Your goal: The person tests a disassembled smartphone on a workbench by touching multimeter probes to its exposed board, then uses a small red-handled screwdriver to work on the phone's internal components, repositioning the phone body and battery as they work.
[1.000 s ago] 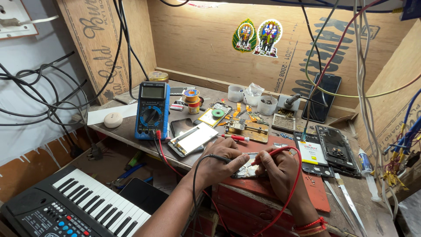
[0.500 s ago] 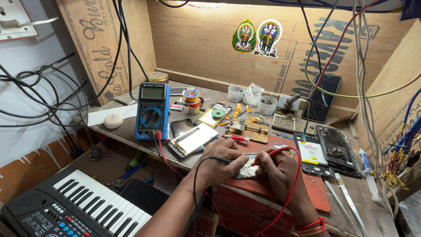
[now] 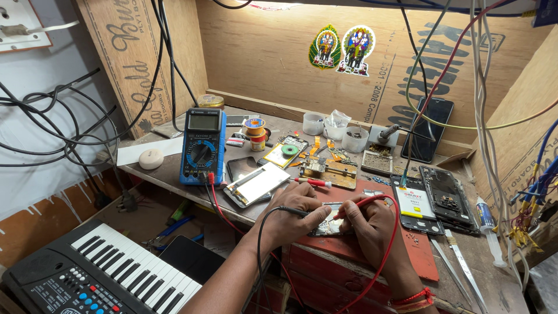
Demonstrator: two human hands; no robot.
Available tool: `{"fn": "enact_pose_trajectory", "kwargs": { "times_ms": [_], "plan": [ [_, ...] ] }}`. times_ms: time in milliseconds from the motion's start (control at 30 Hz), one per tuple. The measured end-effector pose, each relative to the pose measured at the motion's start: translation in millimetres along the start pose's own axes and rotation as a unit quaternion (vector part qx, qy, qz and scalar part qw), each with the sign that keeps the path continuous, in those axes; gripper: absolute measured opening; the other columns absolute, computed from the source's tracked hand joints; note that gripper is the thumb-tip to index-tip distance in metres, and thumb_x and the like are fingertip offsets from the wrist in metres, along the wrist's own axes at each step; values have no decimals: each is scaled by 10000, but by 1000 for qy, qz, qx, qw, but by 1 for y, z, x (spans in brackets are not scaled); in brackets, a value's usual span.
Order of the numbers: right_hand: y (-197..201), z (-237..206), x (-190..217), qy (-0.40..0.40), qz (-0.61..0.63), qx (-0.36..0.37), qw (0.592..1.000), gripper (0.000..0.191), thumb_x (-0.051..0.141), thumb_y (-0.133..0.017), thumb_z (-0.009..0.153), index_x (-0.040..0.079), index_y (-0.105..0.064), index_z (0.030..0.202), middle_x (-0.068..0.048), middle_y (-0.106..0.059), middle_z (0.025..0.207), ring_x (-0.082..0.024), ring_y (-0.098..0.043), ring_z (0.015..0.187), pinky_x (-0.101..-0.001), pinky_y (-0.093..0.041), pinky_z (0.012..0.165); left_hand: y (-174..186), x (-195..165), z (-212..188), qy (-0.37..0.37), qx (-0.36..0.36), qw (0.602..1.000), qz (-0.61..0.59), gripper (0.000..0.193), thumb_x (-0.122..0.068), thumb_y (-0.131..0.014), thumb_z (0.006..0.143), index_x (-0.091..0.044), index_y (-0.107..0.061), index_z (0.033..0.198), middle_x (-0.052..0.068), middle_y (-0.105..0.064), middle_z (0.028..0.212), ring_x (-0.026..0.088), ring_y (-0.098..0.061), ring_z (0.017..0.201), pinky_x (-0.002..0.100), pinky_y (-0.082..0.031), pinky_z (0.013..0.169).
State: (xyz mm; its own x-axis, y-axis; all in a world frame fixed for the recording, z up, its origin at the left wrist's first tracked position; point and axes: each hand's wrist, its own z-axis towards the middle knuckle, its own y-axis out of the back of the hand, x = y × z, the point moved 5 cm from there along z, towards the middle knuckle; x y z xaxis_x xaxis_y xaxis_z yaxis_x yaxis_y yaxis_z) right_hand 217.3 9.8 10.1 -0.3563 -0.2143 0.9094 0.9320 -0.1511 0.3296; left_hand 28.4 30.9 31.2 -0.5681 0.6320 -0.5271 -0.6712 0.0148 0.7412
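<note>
Left hand: the left hand (image 3: pixel 296 212) sits curled on the bench edge, fingers closed round the black probe (image 3: pixel 290 210), its tip angled down onto the board.
Right hand: the right hand (image 3: pixel 369 224) is closed in a pen grip on the red probe (image 3: pixel 354 207), its point aimed at the same spot from the other side.
Thing under test: a small circuit board (image 3: pixel 330 224) lies flat on the red mat (image 3: pixel 418 256) between the two hands, mostly hidden by the fingers; whether both tips touch metal cannot be told.
Meter: the blue multimeter (image 3: pixel 202 145) lies well to the left, red and black leads plugged in at its lower end and running under the wrists; the display is too small to read.
Done so far, by the look of it: a phone is already opened up, with the stripped phone frame (image 3: pixel 444 197) and a battery (image 3: pixel 415 202) lying just right of the hands and a screen panel (image 3: pixel 257 183) resting to the left.
In hand: probing looks under way, both tips down at the board.
Left: nothing is reassembled; the parts lie apart, and the tweezers (image 3: pixel 459 270) sit untouched near the right edge.
Backdrop: a soldering iron stand (image 3: pixel 386 134) and small white cups (image 3: pixel 334 125) line the back of the bench.
</note>
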Motion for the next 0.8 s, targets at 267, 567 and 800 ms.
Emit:
{"fn": "enact_pose_trajectory", "kwargs": {
  "times_ms": [267,567,800],
  "plan": [
    [1,-2,3,-19,-5,-4,1000,359,273,-570,994,-19,-740,873,-79,-700,660,-146,-701,622,-311,-569,560,-2,2,0,17,13,1000,9,428,-525,-560,961,-190,-822,1011,30,-654,1042,202,-582,1060,399,-419,1001],
    [0,-1,2,0,-3,4,1000,364,276,-568,998,-20,-733,867,-75,-696,657,-138,-708,632,-297,-566,575,-3,5,0,1,5,1000,3,434,-549,-581,948,-198,-820,1039,33,-659,1039,216,-581,1056,401,-427,999],
    [1,-1,-1,-5,1,1,1000,344,270,-572,994,-16,-729,887,-71,-706,671,-136,-714,637,-294,-578,583,-3,5,0,-13,-9,1000,1,458,-575,-586,931,-200,-822,1048,38,-662,1036,230,-585,1053,411,-415,998]
  ]
}}
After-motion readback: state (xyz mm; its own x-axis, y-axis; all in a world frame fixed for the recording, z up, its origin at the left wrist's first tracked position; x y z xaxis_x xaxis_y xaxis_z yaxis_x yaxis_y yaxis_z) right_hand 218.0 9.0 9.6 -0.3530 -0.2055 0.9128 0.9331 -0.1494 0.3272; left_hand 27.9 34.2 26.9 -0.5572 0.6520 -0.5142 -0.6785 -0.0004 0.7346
